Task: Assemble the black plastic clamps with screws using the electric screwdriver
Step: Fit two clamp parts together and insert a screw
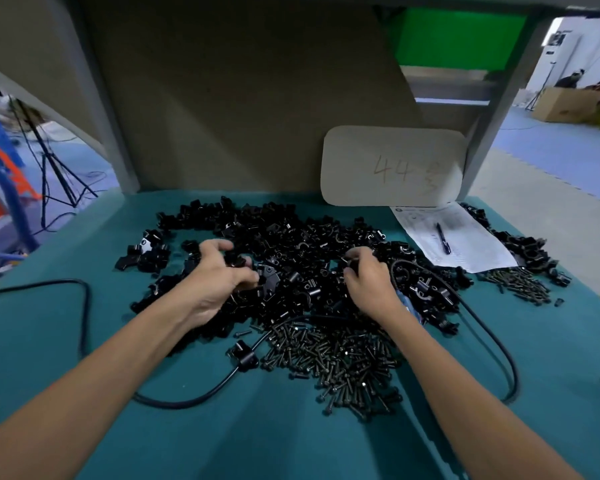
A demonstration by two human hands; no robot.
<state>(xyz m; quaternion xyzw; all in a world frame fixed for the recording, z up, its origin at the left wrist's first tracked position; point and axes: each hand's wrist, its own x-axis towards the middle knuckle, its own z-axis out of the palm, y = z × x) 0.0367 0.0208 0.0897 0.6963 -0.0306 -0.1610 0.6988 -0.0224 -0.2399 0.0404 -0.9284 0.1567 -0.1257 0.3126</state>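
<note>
1. The left grip point(222, 271) is curled round a black plastic clamp piece point(238, 262). The right grip point(368, 277) pinches a small black plastic part point(350, 266) too hidden to identify.
2. Both grips sit inside the heap of loose black plastic clamp halves point(291, 233) on the teal counter point(84, 341).
3. Best done by seating the two pieces squarely, holes aligned, before fetching a screw.
4. The pile of dark metal screws point(336, 358) lies just nearer than the grips.
5. A blue tool body point(407, 304), probably the electric screwdriver, shows beside the right wrist.
</note>
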